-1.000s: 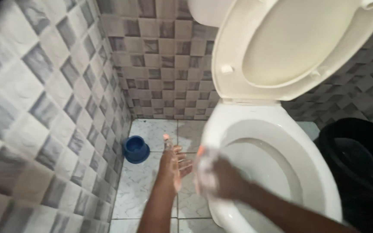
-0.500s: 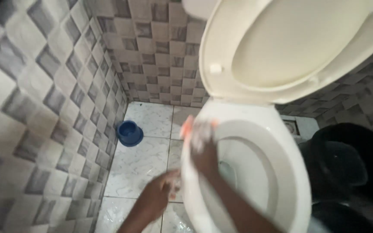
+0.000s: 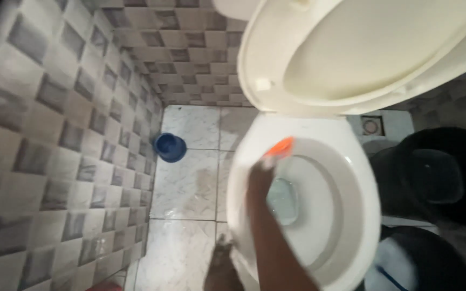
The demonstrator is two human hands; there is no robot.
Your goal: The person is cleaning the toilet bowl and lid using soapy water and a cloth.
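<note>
Tiled bathroom corner, grey-checked walls, marble-look floor; person bent over a white toilet, scrubbing its rim.

Orange sponge point(image 3: 279, 146) sits pressed on the far-left arc of the toilet rim point(image 3: 351, 178), under the right hand point(image 3: 259, 175), which grips it with fingers closed; arm reaches across the bowl, likely so the pad rides the rim's curve. Lid and seat point(image 3: 362, 54) are tipped up beyond the hand, baring the rim. Left hand point(image 3: 221, 264) hangs low by the bowl's outer wall, blurred: open or closed, cannot tell. Blue cup point(image 3: 169, 146) stands well left of the hands; black bucket point(image 3: 438, 172) right of them. Versus half a second ago: sponge has travelled farther along the rim; left hand has dropped lower.
</note>
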